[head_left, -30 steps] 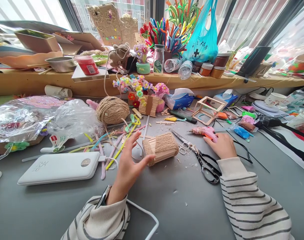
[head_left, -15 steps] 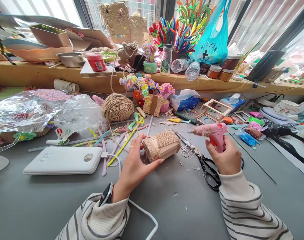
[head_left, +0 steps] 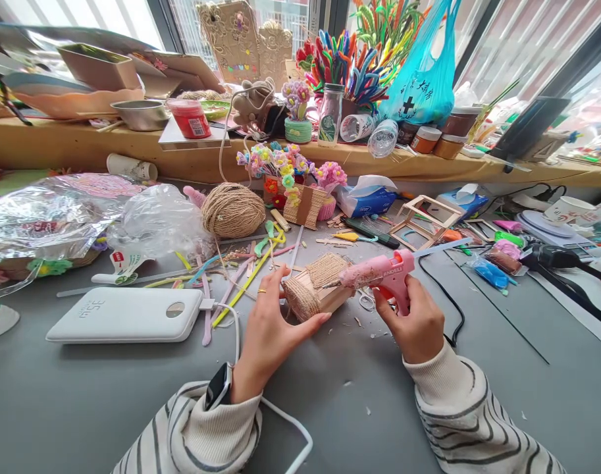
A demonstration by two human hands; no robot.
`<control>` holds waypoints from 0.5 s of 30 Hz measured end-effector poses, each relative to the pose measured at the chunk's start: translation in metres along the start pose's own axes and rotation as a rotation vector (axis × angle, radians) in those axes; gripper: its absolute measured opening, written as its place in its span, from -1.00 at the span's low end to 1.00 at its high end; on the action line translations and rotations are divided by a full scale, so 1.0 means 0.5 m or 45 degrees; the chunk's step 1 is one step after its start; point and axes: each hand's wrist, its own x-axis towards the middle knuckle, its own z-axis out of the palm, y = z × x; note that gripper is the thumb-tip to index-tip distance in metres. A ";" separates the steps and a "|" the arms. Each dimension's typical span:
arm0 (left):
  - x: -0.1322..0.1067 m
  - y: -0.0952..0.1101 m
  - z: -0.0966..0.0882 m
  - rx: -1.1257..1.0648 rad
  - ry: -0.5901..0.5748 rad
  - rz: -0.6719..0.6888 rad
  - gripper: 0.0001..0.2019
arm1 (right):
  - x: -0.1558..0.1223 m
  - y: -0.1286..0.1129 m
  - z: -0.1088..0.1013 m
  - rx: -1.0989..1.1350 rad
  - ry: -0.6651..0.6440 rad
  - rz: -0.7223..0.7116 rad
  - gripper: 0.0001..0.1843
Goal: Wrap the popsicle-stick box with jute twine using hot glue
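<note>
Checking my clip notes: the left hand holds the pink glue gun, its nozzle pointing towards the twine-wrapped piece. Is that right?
No, wrong hand: the head view shows the right hand holding the pink glue gun. Its nozzle does point towards the twine-wrapped piece.

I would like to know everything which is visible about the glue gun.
The glue gun is pink and looks like plastic, with lettering on its side and a stained, crusty front. Its narrow nozzle points left, tipped slightly down, over the twine-wrapped piece; whether they touch is unclear. A pale, translucent stick juts from the back. The right hand grips the handle, partly hiding it. A dark cord curves nearby, its joint with the gun hidden.
</note>
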 end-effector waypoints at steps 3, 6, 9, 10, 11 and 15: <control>0.000 0.001 -0.001 -0.001 0.006 0.002 -0.20 | 0.001 -0.003 -0.002 0.017 -0.017 -0.003 -0.74; -0.001 0.001 -0.001 0.005 0.005 0.003 -0.21 | 0.001 -0.006 -0.003 0.036 -0.033 -0.009 -0.75; -0.001 0.001 -0.001 0.004 -0.002 -0.012 -0.20 | 0.000 -0.007 -0.002 0.042 -0.022 -0.018 -0.75; -0.001 0.001 -0.001 0.001 0.001 -0.011 -0.20 | 0.000 -0.007 -0.002 0.047 -0.017 -0.021 -0.75; -0.001 0.001 -0.001 -0.002 0.004 -0.007 -0.21 | 0.000 -0.007 -0.002 0.052 -0.016 -0.023 -0.75; 0.000 0.003 -0.001 0.006 0.011 0.005 -0.22 | -0.001 -0.007 -0.003 0.065 -0.037 -0.020 -0.79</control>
